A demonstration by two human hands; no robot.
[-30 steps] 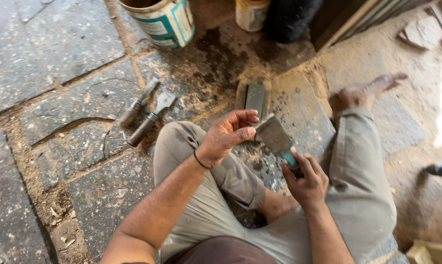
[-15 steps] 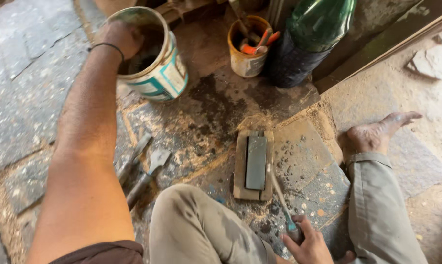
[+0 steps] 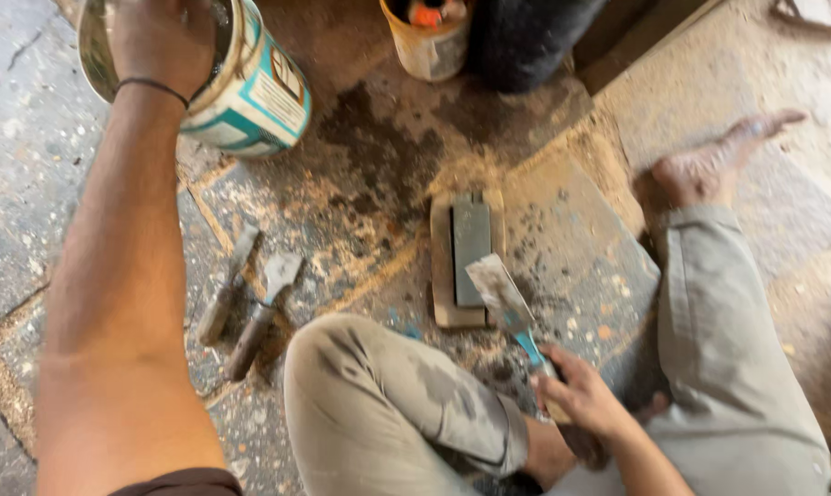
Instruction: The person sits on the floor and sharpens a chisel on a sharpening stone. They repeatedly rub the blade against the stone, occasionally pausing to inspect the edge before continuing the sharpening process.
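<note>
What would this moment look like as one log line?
left hand: in tin | right hand: holds chisel | chisel blade: over stone | two tools: on floor

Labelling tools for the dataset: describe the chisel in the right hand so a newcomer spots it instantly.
Start at the grey sharpening stone in its wooden holder, on the stone floor ahead of the bent knee. The chisel lies just right of it, gripped by the right hand. Unlike the two chisels lying left, it has a blue handle and a wide blade.

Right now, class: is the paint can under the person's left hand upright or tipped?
Tipped. The paint can leans, its open mouth turned towards the camera, with the left hand over its rim. Its contents cannot be told.
</note>
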